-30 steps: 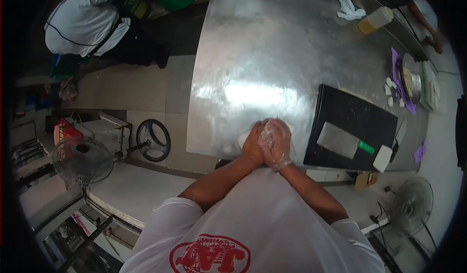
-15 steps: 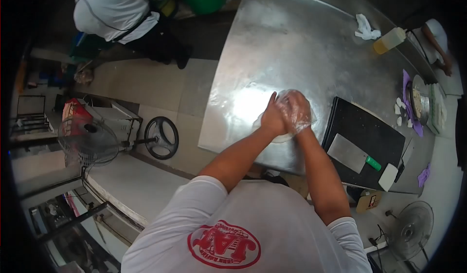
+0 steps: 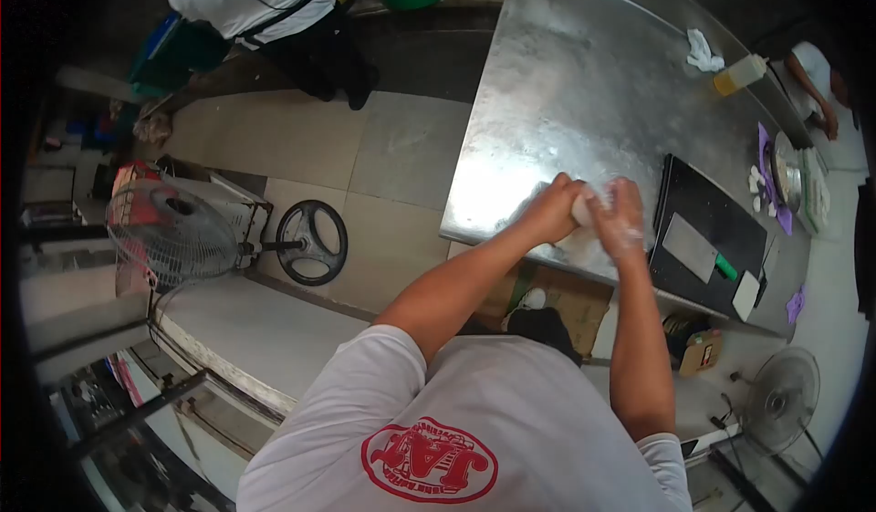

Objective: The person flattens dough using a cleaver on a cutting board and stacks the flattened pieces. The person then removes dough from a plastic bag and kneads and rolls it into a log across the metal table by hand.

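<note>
At the near edge of the steel table (image 3: 566, 83), my left hand (image 3: 554, 209) is bare, its fingers curled closed at a whitish piece of dough (image 3: 581, 211). My right hand (image 3: 622, 213) wears a clear plastic glove and grips the same dough from the other side. More pale material (image 3: 586, 249) shows below the hands by the table edge; blur hides its exact shape. To the right of my gloved hand lies a black board (image 3: 707, 197) bearing a broad cleaver with a green handle (image 3: 725, 267).
A white scraper (image 3: 745, 295) lies at the board's corner. A squeeze bottle (image 3: 739, 75) and white cloth (image 3: 703, 51) sit along the back. A metal bowl (image 3: 787, 172) stands at right. One co-worker (image 3: 246, 1) stands at upper left, another person (image 3: 812, 78) at right.
My hands have come from being pressed together over the round dough to holding it between them, slightly apart. The view has shifted, so the table appears further right.
</note>
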`<state>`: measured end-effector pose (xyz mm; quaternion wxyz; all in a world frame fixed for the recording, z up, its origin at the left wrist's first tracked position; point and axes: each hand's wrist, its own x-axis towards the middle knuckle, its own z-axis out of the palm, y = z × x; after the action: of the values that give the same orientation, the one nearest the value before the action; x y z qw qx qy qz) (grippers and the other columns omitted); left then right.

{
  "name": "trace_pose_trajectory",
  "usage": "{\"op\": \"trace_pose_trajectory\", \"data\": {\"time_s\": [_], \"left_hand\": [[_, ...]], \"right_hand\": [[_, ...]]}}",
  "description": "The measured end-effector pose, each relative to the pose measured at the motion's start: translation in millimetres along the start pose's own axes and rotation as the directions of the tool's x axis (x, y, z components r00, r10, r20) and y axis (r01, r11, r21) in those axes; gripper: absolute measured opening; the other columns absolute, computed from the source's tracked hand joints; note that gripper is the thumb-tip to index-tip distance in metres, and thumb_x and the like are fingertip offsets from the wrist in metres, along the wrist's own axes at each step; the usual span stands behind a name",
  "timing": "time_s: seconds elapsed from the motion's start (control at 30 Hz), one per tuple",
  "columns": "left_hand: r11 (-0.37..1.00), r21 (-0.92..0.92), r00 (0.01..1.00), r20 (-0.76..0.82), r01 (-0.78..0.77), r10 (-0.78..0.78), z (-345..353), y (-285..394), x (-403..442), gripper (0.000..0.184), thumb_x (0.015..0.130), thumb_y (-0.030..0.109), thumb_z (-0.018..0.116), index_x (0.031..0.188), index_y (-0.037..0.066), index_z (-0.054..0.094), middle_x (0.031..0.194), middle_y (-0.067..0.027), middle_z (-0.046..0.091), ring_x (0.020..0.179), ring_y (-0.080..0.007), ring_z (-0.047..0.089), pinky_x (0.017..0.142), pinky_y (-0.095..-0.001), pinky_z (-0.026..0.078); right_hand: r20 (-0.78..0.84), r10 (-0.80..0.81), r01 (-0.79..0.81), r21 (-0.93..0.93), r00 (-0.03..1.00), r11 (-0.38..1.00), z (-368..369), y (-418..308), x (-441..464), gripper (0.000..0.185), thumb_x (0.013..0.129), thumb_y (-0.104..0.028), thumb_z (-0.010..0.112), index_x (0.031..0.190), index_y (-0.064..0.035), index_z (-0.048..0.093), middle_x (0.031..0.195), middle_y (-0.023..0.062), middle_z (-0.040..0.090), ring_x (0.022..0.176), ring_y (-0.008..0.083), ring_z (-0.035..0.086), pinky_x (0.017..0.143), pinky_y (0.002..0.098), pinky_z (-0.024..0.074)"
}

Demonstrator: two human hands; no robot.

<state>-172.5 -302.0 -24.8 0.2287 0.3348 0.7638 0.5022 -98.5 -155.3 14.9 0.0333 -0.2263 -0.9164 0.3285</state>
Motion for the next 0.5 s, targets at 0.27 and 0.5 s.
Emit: {"op": "trace_pose_trajectory", "data": {"time_s": [0.27, 0.5], "left_hand": [[0.990, 0.021, 0.956, -0.256, -0.140, 0.140, -20.1, -12.9, -7.4, 0.040, 0.082, 0.008, 0.063, 0.121, 0.000, 0.063, 0.132, -0.0213, 0.059, 0.128, -0.0413, 0.052, 0.113, -0.0459, 0.039], [0.876, 0.341, 0.925, -0.050, -0.340, 0.378, -0.8, -7.4, 52.8, 0.027, 0.077, 0.031, 0.068, 0.097, 0.014, 0.075, 0.125, -0.0084, 0.065, 0.122, -0.0353, 0.056, 0.103, -0.0509, 0.043]], "right_hand": [[-0.120, -0.203, 0.159, -0.303, 0.972, 0.940, 94.9, 6.6, -12.0, 0.043, 0.083, -0.033, 0.068, 0.111, 0.0000, 0.062, 0.111, 0.0205, 0.065, 0.112, 0.0354, 0.059, 0.099, 0.0465, 0.0441], [-0.148, -0.307, 0.283, -0.162, 0.940, 0.945, 92.8, 16.6, 30.3, 0.043, 0.081, -0.032, 0.069, 0.111, -0.0025, 0.063, 0.109, 0.0179, 0.066, 0.110, 0.0345, 0.060, 0.096, 0.0458, 0.0455]]}}
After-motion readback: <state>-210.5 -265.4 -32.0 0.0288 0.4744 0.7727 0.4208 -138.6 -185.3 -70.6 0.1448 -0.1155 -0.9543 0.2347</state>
